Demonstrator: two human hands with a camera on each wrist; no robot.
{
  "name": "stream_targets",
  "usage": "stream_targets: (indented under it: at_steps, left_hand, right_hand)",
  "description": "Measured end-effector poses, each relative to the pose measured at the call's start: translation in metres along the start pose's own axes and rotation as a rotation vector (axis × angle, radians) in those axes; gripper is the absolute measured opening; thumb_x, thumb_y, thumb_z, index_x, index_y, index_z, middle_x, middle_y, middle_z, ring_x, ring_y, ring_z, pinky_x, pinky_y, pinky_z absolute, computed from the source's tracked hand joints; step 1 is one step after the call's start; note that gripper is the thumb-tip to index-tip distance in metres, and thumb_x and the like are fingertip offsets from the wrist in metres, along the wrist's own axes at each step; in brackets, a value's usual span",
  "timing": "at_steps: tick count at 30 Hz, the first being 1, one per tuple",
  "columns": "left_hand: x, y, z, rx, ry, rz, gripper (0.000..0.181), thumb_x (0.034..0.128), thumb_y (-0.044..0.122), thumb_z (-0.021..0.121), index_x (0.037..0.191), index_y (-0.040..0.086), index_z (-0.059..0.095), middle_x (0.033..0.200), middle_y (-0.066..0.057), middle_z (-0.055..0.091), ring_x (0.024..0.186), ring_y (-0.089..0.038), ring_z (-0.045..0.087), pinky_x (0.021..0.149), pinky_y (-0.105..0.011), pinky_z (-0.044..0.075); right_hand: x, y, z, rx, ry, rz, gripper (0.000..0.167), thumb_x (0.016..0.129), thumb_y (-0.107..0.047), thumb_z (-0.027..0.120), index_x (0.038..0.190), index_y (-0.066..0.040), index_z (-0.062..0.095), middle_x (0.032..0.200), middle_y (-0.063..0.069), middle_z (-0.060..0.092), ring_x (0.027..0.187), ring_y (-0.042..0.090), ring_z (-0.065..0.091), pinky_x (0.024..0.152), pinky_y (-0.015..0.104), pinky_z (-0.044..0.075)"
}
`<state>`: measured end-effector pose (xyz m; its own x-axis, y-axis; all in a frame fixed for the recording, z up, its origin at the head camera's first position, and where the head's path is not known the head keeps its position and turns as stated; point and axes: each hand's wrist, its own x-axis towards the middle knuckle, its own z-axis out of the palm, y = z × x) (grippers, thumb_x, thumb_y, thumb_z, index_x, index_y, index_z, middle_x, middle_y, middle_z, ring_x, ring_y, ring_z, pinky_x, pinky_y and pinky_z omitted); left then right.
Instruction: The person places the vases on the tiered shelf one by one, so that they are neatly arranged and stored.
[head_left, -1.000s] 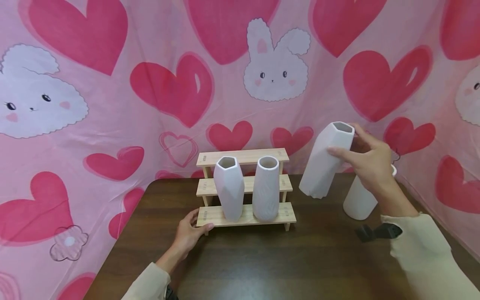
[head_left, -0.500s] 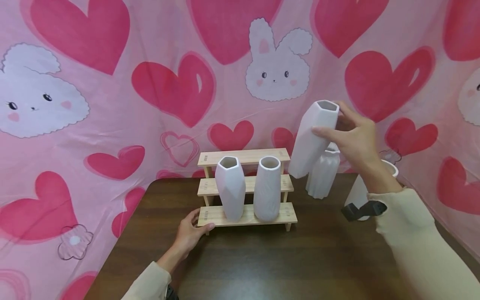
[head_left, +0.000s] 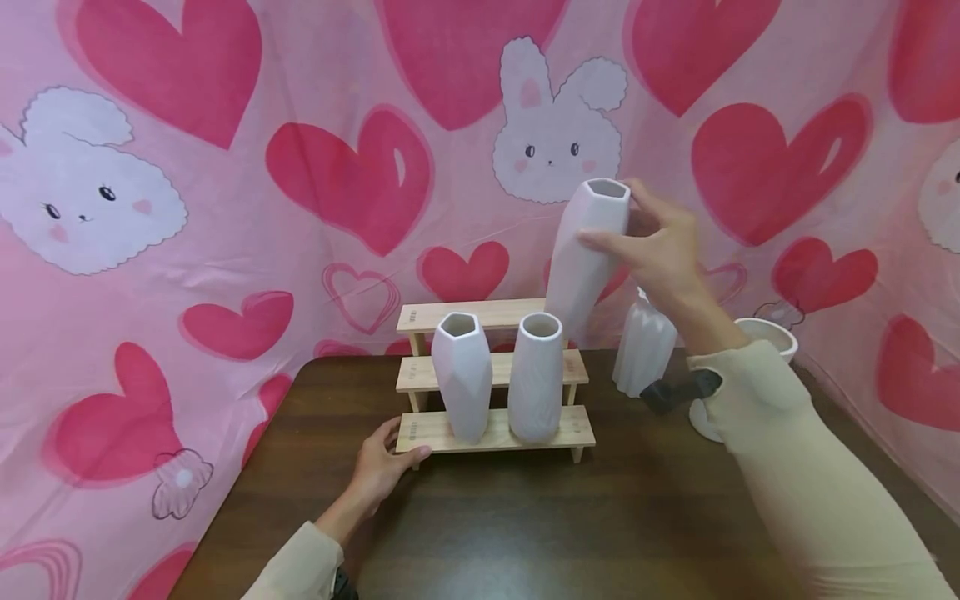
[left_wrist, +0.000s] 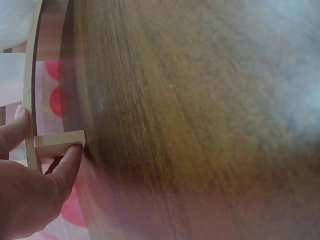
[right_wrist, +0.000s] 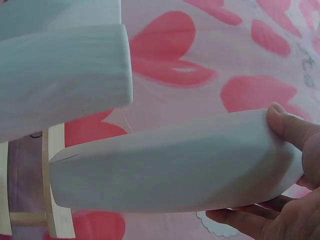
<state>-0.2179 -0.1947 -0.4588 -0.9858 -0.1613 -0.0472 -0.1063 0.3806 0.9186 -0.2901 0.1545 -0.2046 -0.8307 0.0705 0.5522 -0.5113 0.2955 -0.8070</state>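
The right hand (head_left: 663,250) grips a white faceted vase (head_left: 585,250) near its top, tilted, over the right end of the top step (head_left: 480,314) of a three-step wooden stand. In the right wrist view the fingers (right_wrist: 280,125) and thumb pinch that vase (right_wrist: 170,170) at one end. On the bottom step (head_left: 427,432) stand a faceted vase (head_left: 463,383) and a round-mouthed vase (head_left: 536,383), side by side. The left hand (head_left: 377,467) holds the left end of the bottom step; in the left wrist view its fingers wrap a stand leg (left_wrist: 60,140).
A ribbed white vase (head_left: 643,346) stands on the dark wooden table (head_left: 525,525) right of the stand. Farther right, a wide-mouthed white vase (head_left: 772,335) is partly hidden behind the right forearm. A pink heart-patterned cloth (head_left: 337,67) hangs behind the table.
The right hand has carried its vase up and left, from above the table's right side to the stand's top step. The ribbed vase has come into view. The left hand has stayed put.
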Motion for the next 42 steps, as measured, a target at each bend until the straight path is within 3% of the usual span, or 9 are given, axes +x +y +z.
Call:
stream_targets:
  at_steps: [9, 14, 17, 24, 32, 38, 42]
  left_hand:
    - [0.001, -0.001, 0.001, 0.006, -0.001, -0.009, 0.077, 0.0794, 0.023, 0.079, 0.142, 0.000, 0.040, 0.130, -0.024, 0.055, 0.107, -0.028, 0.058, 0.084, -0.036, 0.052]
    - [0.001, 0.001, 0.000, 0.015, 0.003, -0.007, 0.077, 0.0796, 0.022, 0.079, 0.142, -0.001, 0.040, 0.129, -0.024, 0.056, 0.107, -0.028, 0.057, 0.085, -0.036, 0.051]
    - [0.001, 0.001, 0.000, 0.012, 0.002, -0.008, 0.076, 0.0797, 0.022, 0.079, 0.142, -0.001, 0.041, 0.128, -0.024, 0.056, 0.106, -0.028, 0.058, 0.084, -0.035, 0.051]
    - [0.001, 0.001, 0.000, -0.001, -0.006, -0.002, 0.077, 0.0795, 0.021, 0.080, 0.141, -0.001, 0.040, 0.128, -0.024, 0.056, 0.105, -0.027, 0.058, 0.084, -0.035, 0.052]
    - [0.002, 0.001, -0.001, -0.011, -0.004, 0.017, 0.077, 0.0785, 0.021, 0.080, 0.141, -0.002, 0.041, 0.127, -0.024, 0.057, 0.103, -0.028, 0.059, 0.081, -0.033, 0.053]
    - [0.002, 0.002, -0.001, -0.003, -0.002, -0.001, 0.077, 0.0786, 0.022, 0.080, 0.141, 0.000, 0.042, 0.128, -0.022, 0.057, 0.106, -0.027, 0.058, 0.085, -0.036, 0.052]
    - [0.002, 0.001, -0.001, 0.007, 0.002, -0.007, 0.076, 0.0790, 0.022, 0.080, 0.141, 0.000, 0.042, 0.129, -0.022, 0.056, 0.107, -0.029, 0.057, 0.087, -0.037, 0.051]
  right_hand:
    - [0.000, -0.008, 0.028, 0.025, -0.003, -0.038, 0.059, 0.074, -0.027, 0.085, 0.129, -0.030, 0.062, 0.111, 0.006, 0.068, 0.094, 0.021, 0.062, 0.079, 0.034, 0.054]
    - [-0.002, -0.005, 0.045, -0.019, -0.005, -0.007, 0.062, 0.073, -0.034, 0.085, 0.130, -0.032, 0.061, 0.110, 0.005, 0.068, 0.094, 0.020, 0.062, 0.081, 0.039, 0.054]
    - [-0.004, -0.005, 0.057, 0.033, -0.044, -0.001, 0.061, 0.072, -0.030, 0.086, 0.129, -0.029, 0.062, 0.111, 0.005, 0.068, 0.095, 0.021, 0.062, 0.083, 0.040, 0.053]
    - [-0.007, -0.005, 0.083, 0.123, -0.103, -0.087, 0.059, 0.074, -0.020, 0.085, 0.128, -0.021, 0.062, 0.109, 0.006, 0.069, 0.092, 0.022, 0.064, 0.081, 0.039, 0.053]
    - [-0.012, -0.003, 0.110, 0.061, -0.120, -0.048, 0.056, 0.074, -0.026, 0.085, 0.125, -0.024, 0.062, 0.107, 0.001, 0.068, 0.089, 0.018, 0.063, 0.076, 0.036, 0.054]
    - [-0.016, -0.003, 0.128, 0.087, -0.149, -0.038, 0.053, 0.075, -0.021, 0.084, 0.124, -0.020, 0.062, 0.105, 0.002, 0.067, 0.087, 0.020, 0.062, 0.073, 0.036, 0.055]
    - [-0.018, -0.001, 0.134, 0.041, -0.152, -0.039, 0.056, 0.075, -0.020, 0.085, 0.125, -0.016, 0.062, 0.103, 0.005, 0.067, 0.087, 0.021, 0.062, 0.073, 0.036, 0.055]
